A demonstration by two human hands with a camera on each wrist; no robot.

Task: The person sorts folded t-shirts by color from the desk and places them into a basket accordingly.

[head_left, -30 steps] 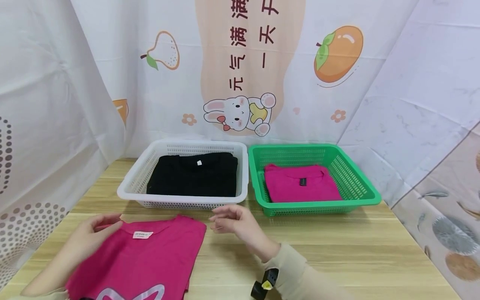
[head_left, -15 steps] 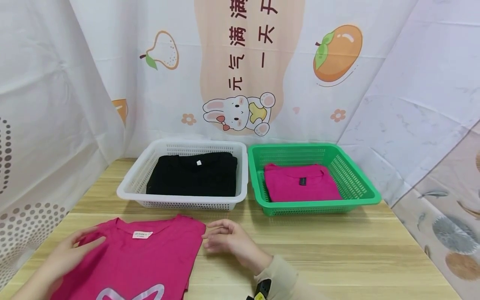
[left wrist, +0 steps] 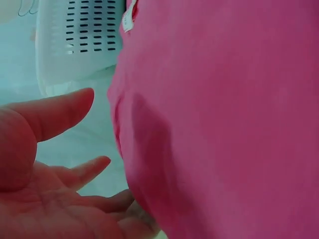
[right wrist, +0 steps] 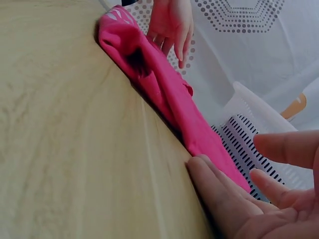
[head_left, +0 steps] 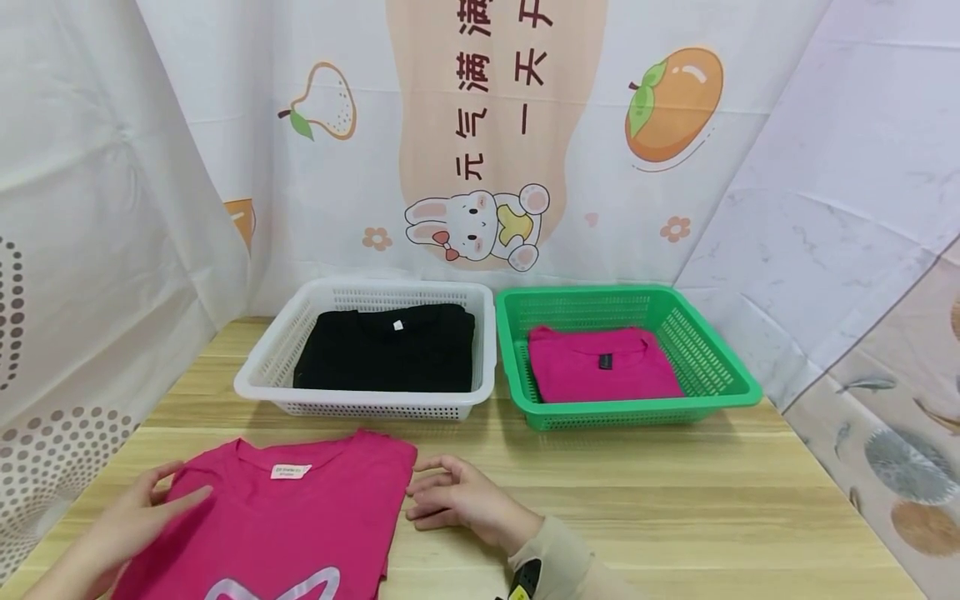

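Observation:
A folded pink T-shirt (head_left: pixel 300 517) lies on the table at the front left, its neckline with a white label toward the baskets and a silvery print near its lower part. My left hand (head_left: pixel 138 517) is at the shirt's left edge, thumb spread above the cloth and the other fingers along the side. In the left wrist view, some fingertips of that hand (left wrist: pixel 75 199) reach the cloth's edge. On the opposite side, my right hand (head_left: pixel 468 504) rests on the table with its fingertips against the shirt's right edge. The thumb (right wrist: pixel 286 148) stays apart from the cloth.
Behind the shirt stands a white basket (head_left: pixel 367 404) with folded black clothing (head_left: pixel 390 354) inside. Beside it, on the right, a green basket (head_left: pixel 637 412) holds another folded pink shirt (head_left: pixel 600 371). A printed curtain (head_left: pixel 315 208) hangs behind the wooden table (head_left: pixel 660 508).
Both hands have come down nearer the shirt's sides, the left moving left and down, the right moving left to the edge. The shirt has shifted slightly right since half a second ago.

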